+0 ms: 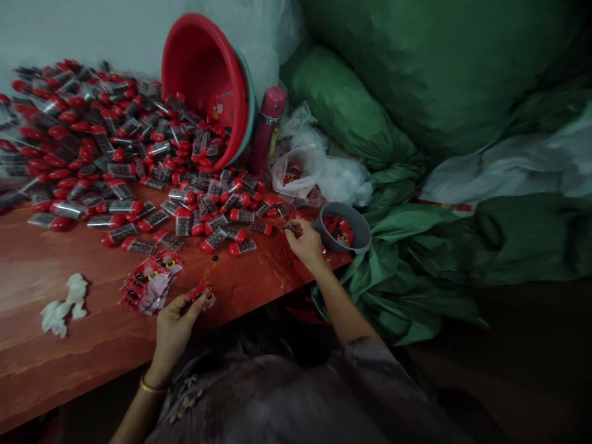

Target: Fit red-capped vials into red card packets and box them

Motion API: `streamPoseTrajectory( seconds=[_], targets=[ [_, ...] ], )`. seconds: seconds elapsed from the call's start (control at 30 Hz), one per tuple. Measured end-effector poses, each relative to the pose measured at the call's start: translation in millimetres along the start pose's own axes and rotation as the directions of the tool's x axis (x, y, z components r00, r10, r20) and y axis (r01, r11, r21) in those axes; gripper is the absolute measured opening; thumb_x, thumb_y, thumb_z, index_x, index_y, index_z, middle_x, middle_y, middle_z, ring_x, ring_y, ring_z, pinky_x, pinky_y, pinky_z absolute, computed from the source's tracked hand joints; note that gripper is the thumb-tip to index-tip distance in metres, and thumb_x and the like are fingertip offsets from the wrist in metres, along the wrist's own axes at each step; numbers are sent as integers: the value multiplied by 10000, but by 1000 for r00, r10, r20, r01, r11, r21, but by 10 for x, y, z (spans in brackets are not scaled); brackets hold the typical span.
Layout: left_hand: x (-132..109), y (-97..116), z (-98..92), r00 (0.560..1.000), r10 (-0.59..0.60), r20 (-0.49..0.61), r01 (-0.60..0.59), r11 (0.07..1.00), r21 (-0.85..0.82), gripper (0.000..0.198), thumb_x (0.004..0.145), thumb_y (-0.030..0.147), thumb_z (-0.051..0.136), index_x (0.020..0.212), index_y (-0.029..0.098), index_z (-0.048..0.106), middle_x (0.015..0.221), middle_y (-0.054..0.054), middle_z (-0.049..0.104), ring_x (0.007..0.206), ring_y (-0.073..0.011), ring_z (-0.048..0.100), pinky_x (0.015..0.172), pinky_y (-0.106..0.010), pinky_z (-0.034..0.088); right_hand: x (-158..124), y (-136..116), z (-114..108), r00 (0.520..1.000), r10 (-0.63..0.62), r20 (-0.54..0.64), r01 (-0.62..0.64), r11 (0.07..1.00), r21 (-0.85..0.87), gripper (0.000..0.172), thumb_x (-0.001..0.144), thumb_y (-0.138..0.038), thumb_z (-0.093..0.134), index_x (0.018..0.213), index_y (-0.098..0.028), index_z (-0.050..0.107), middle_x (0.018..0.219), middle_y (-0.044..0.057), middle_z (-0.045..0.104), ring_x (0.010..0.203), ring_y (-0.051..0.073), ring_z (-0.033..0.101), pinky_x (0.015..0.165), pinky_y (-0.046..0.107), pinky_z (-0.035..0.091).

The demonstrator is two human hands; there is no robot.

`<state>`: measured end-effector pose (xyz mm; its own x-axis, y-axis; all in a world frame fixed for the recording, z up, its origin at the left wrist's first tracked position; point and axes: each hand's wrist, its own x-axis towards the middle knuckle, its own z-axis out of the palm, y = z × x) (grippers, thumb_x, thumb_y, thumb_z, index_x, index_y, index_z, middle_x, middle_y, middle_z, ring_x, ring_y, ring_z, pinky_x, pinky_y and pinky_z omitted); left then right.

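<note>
My left hand (178, 320), with a gold bangle at the wrist, pinches a small red packet (203, 295) over the table's front edge. Just behind it lies a fanned stack of red and pink printed packets (150, 280). Farther right, my right hand (305, 243) has its fingers closed on a small dark, clear-looking item (292, 228), partly hidden by the fingers. Beside that hand stands a grey bowl (361, 237) with red packets inside. Many clear tubes with red caps (118, 206) are heaped over the back and left of the table.
A red basin (194, 52) lies tipped on its side, nested in a pale green one. Next to it stand a pink flask (266, 132) and clear plastic bags (342, 179). Large green sacks (342, 105) fill the right. Crumpled white tissue (67, 305) lies on the red table (106, 333).
</note>
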<state>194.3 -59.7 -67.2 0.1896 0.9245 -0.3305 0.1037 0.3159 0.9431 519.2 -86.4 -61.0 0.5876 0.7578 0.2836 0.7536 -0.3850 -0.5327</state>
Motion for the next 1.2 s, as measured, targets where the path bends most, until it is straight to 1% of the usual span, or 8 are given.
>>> streamPoseTrajectory(
  seconds=[0.2, 0.37, 0.47, 0.63, 0.73, 1.0, 1.1, 1.2],
  targets=[
    [-2, 9, 2, 1000, 30, 0, -30, 999, 26, 389, 564, 458, 761, 799, 149, 730, 831, -70, 742, 780, -207, 682, 823, -353, 532, 17, -14, 52, 994, -7, 110, 18, 994, -104, 296, 770, -315, 587, 1038, -193, 615, 933, 49, 711, 821, 202, 641, 766, 328, 469],
    [-13, 32, 5, 999, 37, -11, -37, 999, 40, 381, 546, 463, 770, 764, 154, 726, 817, -72, 741, 778, -220, 681, 811, -363, 537, -151, 132, -244, 993, -99, -66, 86, 980, -177, 387, 806, -407, 565, 1093, -151, 606, 907, 84, 694, 831, 220, 618, 779, 339, 457],
    [-20, 44, 10, 1000, 26, -4, -26, 999, 39, 363, 544, 457, 772, 749, 162, 724, 799, -64, 741, 764, -215, 681, 804, -359, 541, -451, 211, -398, 993, -114, -37, 102, 964, -245, 327, 864, -421, 489, 971, -162, 657, 774, 61, 683, 729, 183, 625, 707, 278, 453],
    [-19, 43, 11, 1000, 10, -18, -9, 999, 46, 376, 545, 448, 772, 789, 166, 726, 843, -61, 744, 782, -216, 683, 836, -376, 534, -834, 142, -268, 992, -8, 128, 60, 911, -408, 350, 901, -393, 460, 1122, -176, 620, 933, 83, 700, 757, 182, 650, 623, 251, 437],
    [-23, 47, 5, 1000, 0, 2, 0, 999, 53, 392, 548, 458, 767, 803, 162, 726, 852, -67, 745, 798, -225, 685, 841, -381, 534, -842, 35, -152, 985, 73, 156, 24, 838, -546, 342, 928, -333, 408, 1164, -174, 599, 1054, 111, 671, 764, 200, 662, 573, 261, 421],
    [-44, 93, 28, 1000, 10, -14, -10, 998, 65, 401, 541, 463, 758, 789, 150, 725, 843, -75, 746, 791, -231, 692, 811, -374, 554, -786, -134, -179, 941, 233, 247, -3, 734, -679, 273, 926, -216, 362, 1057, -129, 585, 969, 151, 655, 754, 208, 676, 577, 266, 448],
    [-41, 91, 29, 1000, 11, -12, -10, 998, 64, 397, 548, 455, 752, 792, 144, 723, 837, -73, 746, 769, -226, 694, 804, -377, 558, -761, -120, -220, 920, 251, 300, -4, 773, -634, 222, 895, -199, 413, 974, -106, 598, 894, 146, 674, 778, 213, 671, 626, 272, 461],
    [-39, 95, 26, 1000, 19, -10, -18, 997, 81, 391, 549, 459, 748, 778, 144, 722, 835, -77, 745, 773, -233, 694, 803, -380, 559, -687, -65, -254, 934, 146, 325, 4, 908, -419, 164, 854, -220, 476, 890, -154, 621, 817, 78, 698, 752, 180, 665, 655, 252, 463]
  ],
)
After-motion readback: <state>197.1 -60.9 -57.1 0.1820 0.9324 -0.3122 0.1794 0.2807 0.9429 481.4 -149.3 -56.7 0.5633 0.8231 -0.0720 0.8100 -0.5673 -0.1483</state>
